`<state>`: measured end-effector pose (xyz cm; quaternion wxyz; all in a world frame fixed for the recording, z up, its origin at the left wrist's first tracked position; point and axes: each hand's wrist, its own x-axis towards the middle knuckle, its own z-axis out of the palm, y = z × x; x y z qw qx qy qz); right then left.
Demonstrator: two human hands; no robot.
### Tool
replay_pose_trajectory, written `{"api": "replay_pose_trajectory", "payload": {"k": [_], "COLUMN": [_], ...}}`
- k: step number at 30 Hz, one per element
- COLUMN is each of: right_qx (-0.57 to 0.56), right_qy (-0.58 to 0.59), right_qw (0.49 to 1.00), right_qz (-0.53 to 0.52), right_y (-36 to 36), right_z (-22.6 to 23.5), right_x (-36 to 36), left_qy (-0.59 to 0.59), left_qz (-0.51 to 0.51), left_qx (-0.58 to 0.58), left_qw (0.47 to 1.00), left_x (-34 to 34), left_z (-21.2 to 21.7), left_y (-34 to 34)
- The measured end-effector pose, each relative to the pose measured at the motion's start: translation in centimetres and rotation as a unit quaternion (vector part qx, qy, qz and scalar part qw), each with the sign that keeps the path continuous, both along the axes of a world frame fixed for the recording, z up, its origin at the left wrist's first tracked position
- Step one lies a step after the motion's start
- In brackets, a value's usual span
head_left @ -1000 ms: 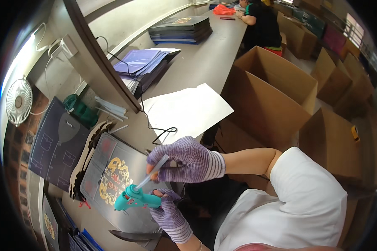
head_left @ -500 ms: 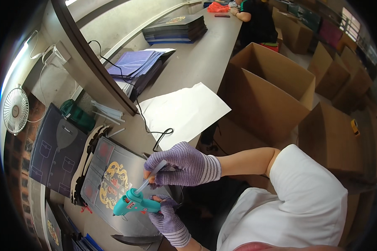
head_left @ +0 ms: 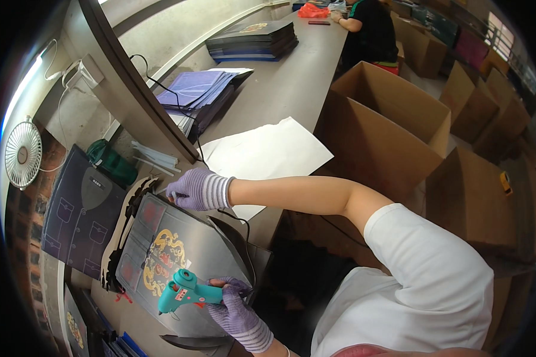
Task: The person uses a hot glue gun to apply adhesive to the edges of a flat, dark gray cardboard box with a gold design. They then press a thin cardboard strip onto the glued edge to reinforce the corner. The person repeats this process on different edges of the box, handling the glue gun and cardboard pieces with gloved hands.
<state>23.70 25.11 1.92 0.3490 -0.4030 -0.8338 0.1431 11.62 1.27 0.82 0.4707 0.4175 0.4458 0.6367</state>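
Observation:
My left hand (head_left: pixel 235 309), in a purple knit glove with striped cuff and bare fingertips, is closed around the handle of a teal glue gun (head_left: pixel 184 293). The gun's nozzle points down and left, above a dark grey printed panel (head_left: pixel 202 244) with a gold and red emblem. No glue stick shows at the gun's rear opening. My right hand (head_left: pixel 193 190), in the same kind of glove, is at the panel's far edge near several white glue sticks (head_left: pixel 155 157). Its fingers are curled down; what they hold, if anything, is hidden.
A black cord (head_left: pixel 244 229) runs over the bench beside the panel. White paper (head_left: pixel 274 149), purple folders (head_left: pixel 193 89) and a dark stack (head_left: pixel 253 41) lie farther along. A green bottle (head_left: pixel 110 163) and small fan (head_left: pixel 22 152) stand left. Cardboard boxes (head_left: pixel 381 125) and another person (head_left: pixel 372 30) are right.
My right hand has moved from the glue gun up and left to the panel's far edge. The glue stick it held at the gun no longer shows. My left hand keeps the gun nearly in place.

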Motion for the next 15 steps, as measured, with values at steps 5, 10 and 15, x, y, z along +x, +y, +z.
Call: {"api": "replay_pose_trajectory", "payload": {"k": [5, 10, 15], "right_qx": [-0.004, 0.069, 0.197], "right_qy": [-0.142, -0.021, 0.151], "right_qw": [0.99, 0.996, 0.963], "right_qz": [-0.02, 0.056, 0.108], "right_y": [1.1, -5.4, -9.0], "right_z": [-1.4, 1.6, 4.8], "right_x": [0.1, 0.7, 2.2], "left_qy": [-0.044, -0.035, -0.038], "left_qz": [0.015, 0.011, -0.004], "left_qx": [-0.026, 0.004, 0.031], "left_qw": [0.999, 0.999, 0.999], "left_x": [0.3, -1.2, -1.3], "left_z": [-0.1, -0.9, -0.7], "left_y": [0.5, 0.9, 0.9]}}
